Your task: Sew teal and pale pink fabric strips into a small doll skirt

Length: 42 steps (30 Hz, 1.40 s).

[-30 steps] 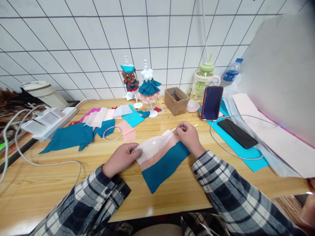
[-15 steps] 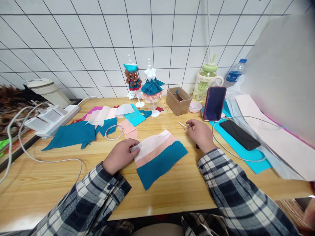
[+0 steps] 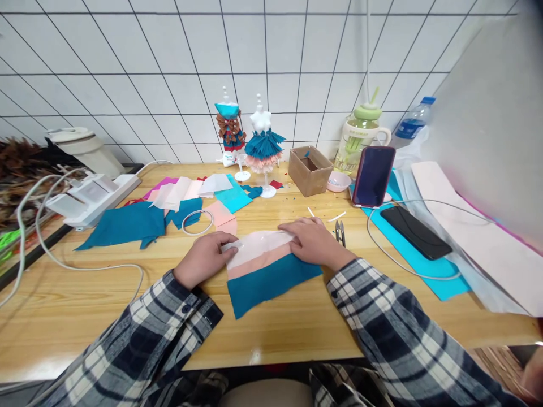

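Layered crepe paper (image 3: 271,280), white, peach and teal in bands, lies on the wooden table in front of me. My left hand (image 3: 206,257) pinches its upper left corner between thumb and fingers. At the upper right part of the white band, my right hand (image 3: 311,240) grips the edge, its thumb below and its fingers above. Small thread snips (image 3: 340,233) lie just beyond my right wrist, and a thin white strip (image 3: 337,216) rests behind them.
Two small dress forms (image 3: 263,144) stand at the back beside a cardboard box (image 3: 310,171). Paper scraps (image 3: 123,225), a white ring and a power strip (image 3: 91,200) are left. Phones (image 3: 416,232), a cable and coloured sheets (image 3: 456,285) are right.
My right hand has moved left from the white strip onto the paper's upper right part, uncovering the snips. The strip now lies on the table. The paper has shifted slightly left.
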### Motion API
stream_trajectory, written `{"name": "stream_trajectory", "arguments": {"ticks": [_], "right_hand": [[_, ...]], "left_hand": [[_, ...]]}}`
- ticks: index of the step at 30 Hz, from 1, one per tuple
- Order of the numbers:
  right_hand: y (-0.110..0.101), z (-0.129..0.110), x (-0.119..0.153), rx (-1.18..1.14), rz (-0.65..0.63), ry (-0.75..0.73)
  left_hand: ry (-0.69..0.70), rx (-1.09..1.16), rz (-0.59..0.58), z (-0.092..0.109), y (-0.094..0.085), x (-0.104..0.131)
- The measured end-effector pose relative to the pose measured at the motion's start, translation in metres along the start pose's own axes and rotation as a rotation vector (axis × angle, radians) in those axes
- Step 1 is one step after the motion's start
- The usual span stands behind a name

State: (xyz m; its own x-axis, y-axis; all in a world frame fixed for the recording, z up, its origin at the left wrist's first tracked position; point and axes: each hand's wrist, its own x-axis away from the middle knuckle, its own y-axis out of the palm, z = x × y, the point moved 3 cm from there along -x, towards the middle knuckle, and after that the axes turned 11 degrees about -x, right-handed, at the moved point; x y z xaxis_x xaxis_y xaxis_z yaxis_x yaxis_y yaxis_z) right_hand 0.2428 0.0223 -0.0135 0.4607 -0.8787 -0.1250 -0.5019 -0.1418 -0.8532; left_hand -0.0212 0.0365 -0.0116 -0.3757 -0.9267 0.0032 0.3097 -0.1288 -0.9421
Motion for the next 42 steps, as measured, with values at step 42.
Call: {"name": "stream_trajectory", "arguments": {"ticks": [42], "right_hand": [[0.017, -0.018, -0.001, -0.02, -0.132, -0.137]], "left_hand": [[0.202, -0.22, 0.121, -0.014, -0.004, 0.0]]}}
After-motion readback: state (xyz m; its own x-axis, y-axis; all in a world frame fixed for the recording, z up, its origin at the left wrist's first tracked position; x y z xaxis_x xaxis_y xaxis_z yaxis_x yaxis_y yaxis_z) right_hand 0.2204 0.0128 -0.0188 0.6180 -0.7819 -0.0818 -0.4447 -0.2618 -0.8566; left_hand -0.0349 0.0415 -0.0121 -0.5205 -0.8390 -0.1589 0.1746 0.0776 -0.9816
